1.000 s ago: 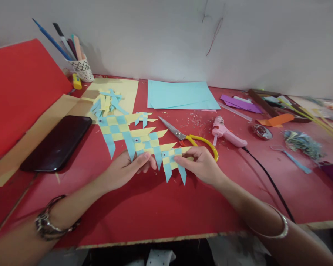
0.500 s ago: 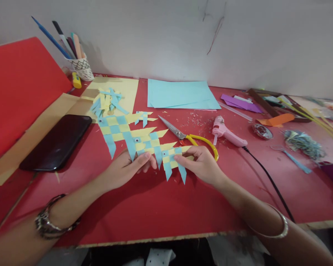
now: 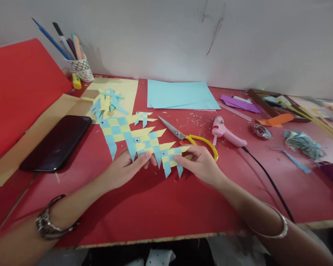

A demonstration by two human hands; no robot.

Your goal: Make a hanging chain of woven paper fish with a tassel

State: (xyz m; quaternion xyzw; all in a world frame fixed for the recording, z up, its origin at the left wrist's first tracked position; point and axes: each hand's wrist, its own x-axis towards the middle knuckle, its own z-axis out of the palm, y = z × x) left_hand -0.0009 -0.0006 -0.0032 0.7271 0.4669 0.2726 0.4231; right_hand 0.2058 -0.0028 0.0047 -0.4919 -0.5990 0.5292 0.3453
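Note:
My left hand (image 3: 124, 166) is closed with the thumb pressed on a woven paper fish (image 3: 149, 143) of blue and yellow strips with a googly eye. A larger woven fish (image 3: 115, 130) adjoins it on the left; whether the hand grips that one too, I cannot tell. Between thumb and fingers, my right hand (image 3: 204, 165) pinches a smaller woven fish (image 3: 170, 158) by its tail side. The three line up in a descending row, overlapping or nearly touching. A tiny woven fish (image 3: 143, 118) lies behind them on the red table (image 3: 166, 218).
Yellow-handled scissors (image 3: 192, 139) and a pink glue gun (image 3: 227, 135) lie behind my right hand. Paper strips (image 3: 108, 101) are heaped on yellow paper, near blue sheets (image 3: 180, 94). A black phone (image 3: 57, 142) rests at left, a pen cup (image 3: 81, 68) behind. A tray (image 3: 266, 103) stands at right.
The smaller fish in my right hand has tilted a little, its lower points now slightly higher. The larger fish has shifted slightly to the right. Both hands stay nearly in place.

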